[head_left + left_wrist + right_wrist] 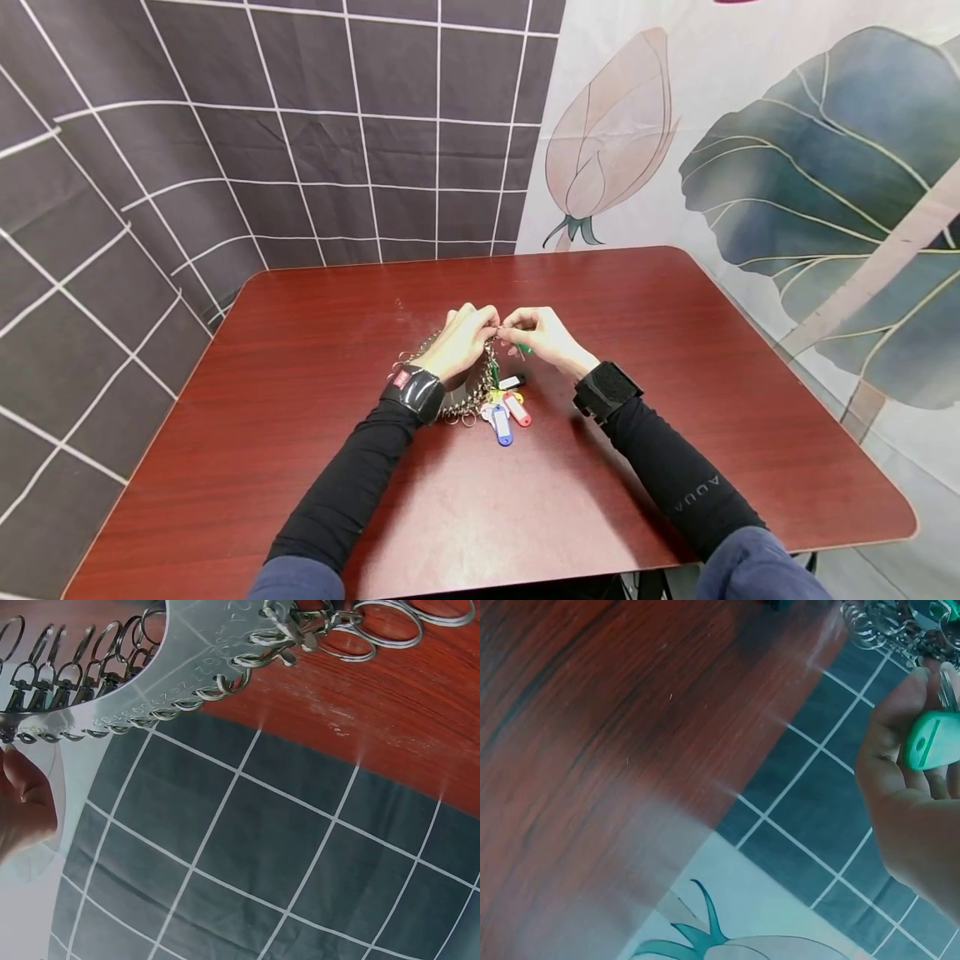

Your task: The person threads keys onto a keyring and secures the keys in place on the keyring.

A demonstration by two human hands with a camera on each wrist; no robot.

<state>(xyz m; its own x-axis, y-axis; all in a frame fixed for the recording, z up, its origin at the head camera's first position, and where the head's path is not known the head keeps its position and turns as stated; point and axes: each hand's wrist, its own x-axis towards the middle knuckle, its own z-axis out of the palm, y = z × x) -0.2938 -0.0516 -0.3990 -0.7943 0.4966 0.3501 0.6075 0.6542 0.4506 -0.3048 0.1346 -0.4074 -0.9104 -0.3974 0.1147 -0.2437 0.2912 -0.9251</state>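
A flat round key holder (199,656) with engraved numbers carries small metal clips and split rings along its edge. My left hand (459,343) reaches over it and pinches its rim, and the left wrist view catches only the thumb (26,799). Close beside it, my right hand (546,337) pinches at the rim with thumb and forefinger. A key with a green tag (934,742) hangs against the right fingers. Below the hands lie keys with a blue tag (502,426), a red tag (517,410) and a black tag (512,382). Fingers hide the exact pinch point.
The reddish-brown table (637,467) extends around the hands on all sides. Behind it hang a dark grid-patterned cloth (390,150) and a white cloth printed with a flower bud (611,133) and large leaves.
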